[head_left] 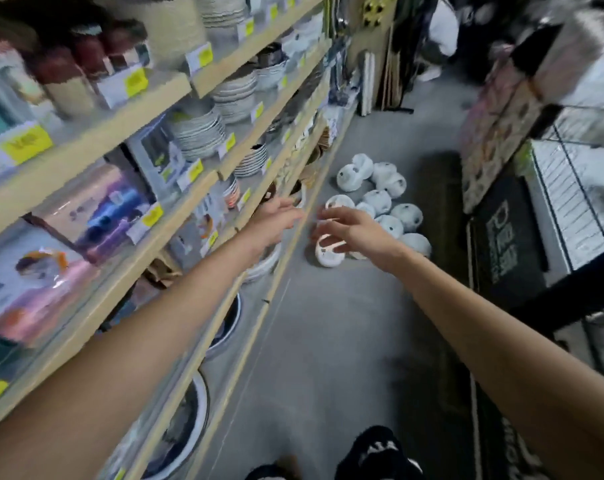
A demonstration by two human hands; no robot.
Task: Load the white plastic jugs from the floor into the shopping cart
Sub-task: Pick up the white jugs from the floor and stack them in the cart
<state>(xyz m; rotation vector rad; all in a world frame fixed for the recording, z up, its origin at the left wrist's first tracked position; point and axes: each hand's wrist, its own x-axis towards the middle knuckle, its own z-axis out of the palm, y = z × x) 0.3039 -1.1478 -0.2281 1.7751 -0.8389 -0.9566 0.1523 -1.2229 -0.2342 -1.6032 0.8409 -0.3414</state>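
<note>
Shelves (127, 133) on my L, wire cart (567, 202) on my R. White jugs (378, 200) clustered on floor (311, 341) btw them. L hand (276, 220) fingers straight, R hand (349, 230) loosely spread above nearest jug (328, 254), both holding nothing.

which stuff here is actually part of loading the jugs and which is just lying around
For the job:
- white jugs on the floor
- wire basket at right, likely the cart
- left hand and right hand, both reaching, holding nothing

Just lying about:
- stacked plates on the shelves
- yellow price tags
- black mat
</note>
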